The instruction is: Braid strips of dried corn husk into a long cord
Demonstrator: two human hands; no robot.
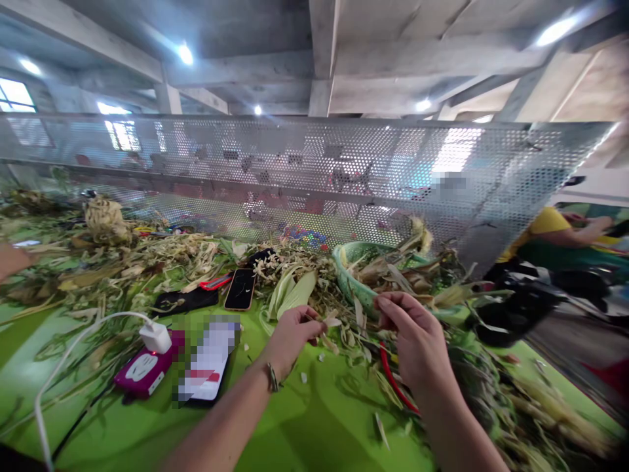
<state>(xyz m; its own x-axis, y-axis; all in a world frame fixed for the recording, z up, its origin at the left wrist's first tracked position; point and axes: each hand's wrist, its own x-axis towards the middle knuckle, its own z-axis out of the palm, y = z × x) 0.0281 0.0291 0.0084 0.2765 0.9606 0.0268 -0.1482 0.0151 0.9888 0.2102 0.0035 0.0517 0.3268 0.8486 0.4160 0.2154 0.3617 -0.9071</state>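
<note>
Apparently, right hand (417,337) near basket rim (354,292)

On a green tabletop (113,442): one magenta power strip (135,379) with white charger (156,337) and white cable (40,400), one lit smartphone (209,364) beside it, one dark-screened phone (241,290) near a black cloth (187,301); behind, one perforated metal screen (280,141); overhead, lit ceiling lamps (185,54); at right, one yellow-clad person (549,226).

On my feed, a perforated metal screen (275,147) stands behind the bright green tabletop (280,426). Grey beams (322,39) cross the ceiling (255,23), where lamps (185,54) glare, and I see windows (14,96) at left. The floor (550,334) at right looks grey, though blur leaves me unsure.
</note>
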